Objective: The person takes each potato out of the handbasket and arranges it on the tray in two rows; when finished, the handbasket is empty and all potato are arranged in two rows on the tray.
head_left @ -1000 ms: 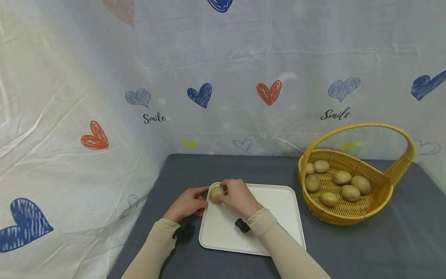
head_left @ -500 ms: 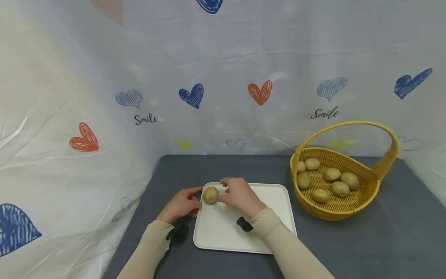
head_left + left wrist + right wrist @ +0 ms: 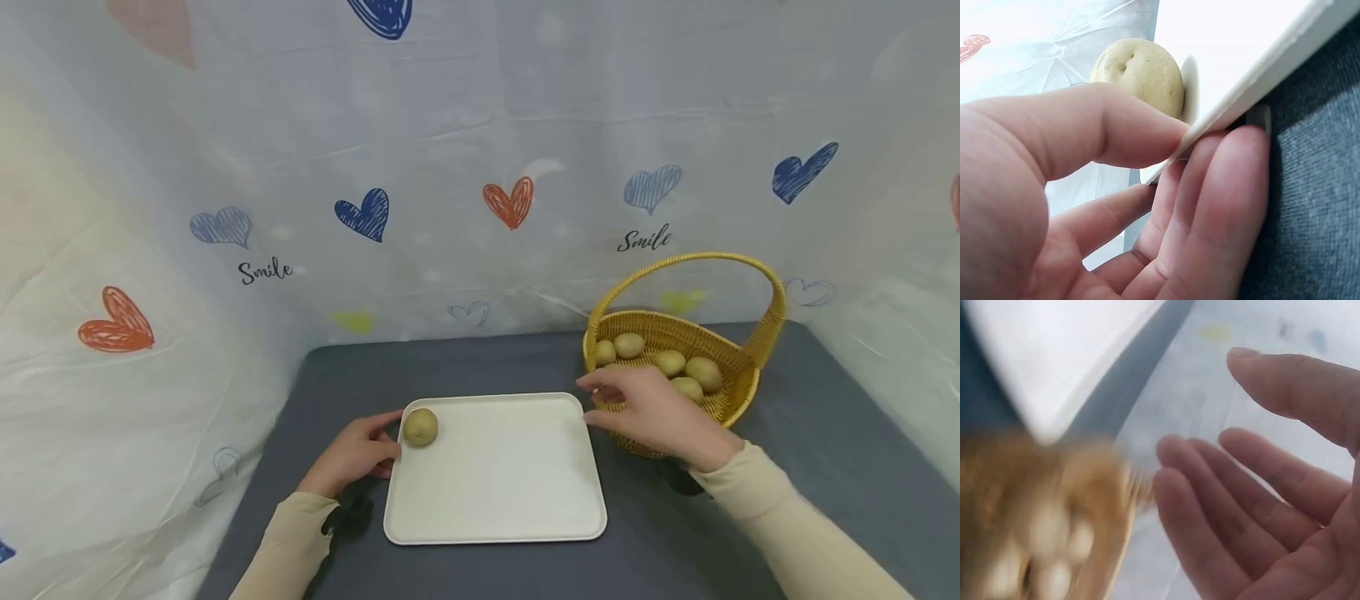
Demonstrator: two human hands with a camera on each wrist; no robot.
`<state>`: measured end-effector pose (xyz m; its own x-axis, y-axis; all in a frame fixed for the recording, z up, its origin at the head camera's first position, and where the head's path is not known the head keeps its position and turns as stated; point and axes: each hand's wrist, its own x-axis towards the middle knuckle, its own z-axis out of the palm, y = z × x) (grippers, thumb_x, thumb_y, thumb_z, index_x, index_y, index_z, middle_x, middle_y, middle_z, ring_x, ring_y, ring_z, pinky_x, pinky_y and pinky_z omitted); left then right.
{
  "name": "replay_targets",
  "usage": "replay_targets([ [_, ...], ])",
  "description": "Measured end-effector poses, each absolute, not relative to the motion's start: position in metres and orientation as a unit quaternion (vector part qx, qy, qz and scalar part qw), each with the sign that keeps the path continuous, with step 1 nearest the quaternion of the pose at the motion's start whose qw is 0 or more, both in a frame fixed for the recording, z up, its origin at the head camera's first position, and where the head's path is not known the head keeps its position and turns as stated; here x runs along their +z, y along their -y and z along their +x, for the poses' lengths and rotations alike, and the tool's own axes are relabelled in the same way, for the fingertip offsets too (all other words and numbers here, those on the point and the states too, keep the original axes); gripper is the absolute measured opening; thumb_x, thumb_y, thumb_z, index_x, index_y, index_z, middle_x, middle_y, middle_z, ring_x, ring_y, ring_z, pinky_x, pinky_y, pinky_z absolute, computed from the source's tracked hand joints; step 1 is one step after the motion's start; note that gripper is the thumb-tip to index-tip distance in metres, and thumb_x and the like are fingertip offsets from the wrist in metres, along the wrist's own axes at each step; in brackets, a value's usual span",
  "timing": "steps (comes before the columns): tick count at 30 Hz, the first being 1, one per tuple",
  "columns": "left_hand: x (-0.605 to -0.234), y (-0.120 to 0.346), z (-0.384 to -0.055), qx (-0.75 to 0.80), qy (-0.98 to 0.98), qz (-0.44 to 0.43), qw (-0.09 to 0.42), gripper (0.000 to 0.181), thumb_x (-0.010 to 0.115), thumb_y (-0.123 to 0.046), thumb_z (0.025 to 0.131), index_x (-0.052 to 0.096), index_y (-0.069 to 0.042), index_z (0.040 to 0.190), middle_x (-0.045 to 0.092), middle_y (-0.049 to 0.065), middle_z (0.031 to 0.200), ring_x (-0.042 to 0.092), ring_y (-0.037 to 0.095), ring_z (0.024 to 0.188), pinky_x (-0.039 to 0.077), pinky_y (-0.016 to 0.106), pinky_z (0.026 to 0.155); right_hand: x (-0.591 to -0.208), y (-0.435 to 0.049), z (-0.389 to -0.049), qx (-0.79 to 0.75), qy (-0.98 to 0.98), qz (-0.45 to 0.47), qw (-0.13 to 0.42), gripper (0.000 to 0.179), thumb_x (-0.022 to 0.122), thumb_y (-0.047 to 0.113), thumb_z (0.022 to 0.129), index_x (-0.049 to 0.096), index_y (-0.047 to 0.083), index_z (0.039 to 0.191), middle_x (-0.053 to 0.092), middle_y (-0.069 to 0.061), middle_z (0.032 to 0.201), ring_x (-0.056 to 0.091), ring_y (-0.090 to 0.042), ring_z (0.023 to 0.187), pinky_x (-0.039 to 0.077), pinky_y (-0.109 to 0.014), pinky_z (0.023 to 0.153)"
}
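A white rectangular tray (image 3: 495, 479) lies on the dark table, with one round potato (image 3: 421, 427) in its far left corner. My left hand (image 3: 351, 457) pinches the tray's left edge. In the left wrist view the thumb (image 3: 1138, 134) is on the rim and the other fingers are curled below it; the potato sits just beyond. My right hand (image 3: 663, 417), holding nothing, hovers over the front left of a yellow wicker basket (image 3: 750, 387), fingers loosely bent and spread from the thumb. Several potatoes (image 3: 703, 375) lie inside; the hand hides some of the basket's front part.
The basket stands to the right of the tray, its tall arched handle (image 3: 690, 257) rising above it. A pale curtain (image 3: 435, 125) printed with hearts hangs behind and to the left of the dark grey tabletop (image 3: 480, 575).
My right hand has let go of the potato on the tray and moved right to the basket. My left hand stays at the tray's edge. The head view has turned right.
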<state>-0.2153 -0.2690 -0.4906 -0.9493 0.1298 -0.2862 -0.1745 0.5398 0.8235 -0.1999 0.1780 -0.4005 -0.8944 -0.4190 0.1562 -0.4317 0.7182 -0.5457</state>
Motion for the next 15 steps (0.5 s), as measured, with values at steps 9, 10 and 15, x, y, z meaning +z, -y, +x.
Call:
replay_targets([
  [9,-0.492,0.273,-0.217,0.477,-0.866,-0.016,0.150,0.075,0.074,-0.006,0.089,0.053,-0.011,0.161,0.067,0.012,0.086,0.069,0.020,0.069,0.064,0.035,0.067,-0.403,-0.238,-0.254,0.293,0.933,0.210,-0.026,0.044,0.086,0.014,0.092,0.076,0.011,0.134,0.077,-0.013,0.130,0.073,-0.034,0.122,0.060,-0.056,0.102],
  [10,-0.492,0.273,-0.217,0.477,-0.866,-0.017,0.149,0.075,0.074,-0.006,0.089,0.053,-0.011,0.161,0.067,0.012,0.086,0.069,0.020,0.068,0.064,0.035,0.067,-0.405,-0.241,-0.261,0.294,0.932,0.208,-0.037,0.045,0.085,0.014,0.093,0.075,0.010,0.136,0.077,-0.014,0.132,0.072,-0.035,0.124,0.059,-0.058,0.104],
  [15,-0.492,0.270,-0.216,0.477,-0.866,-0.015,0.150,0.075,0.074,-0.005,0.088,0.053,-0.010,0.160,0.068,0.012,0.086,0.069,0.020,0.068,0.065,0.035,0.066,-0.420,-0.251,-0.281,0.301,0.930,0.197,-0.078,0.047,0.084,0.015,0.093,0.074,0.010,0.139,0.075,-0.015,0.137,0.068,-0.038,0.131,0.054,-0.060,0.111],
])
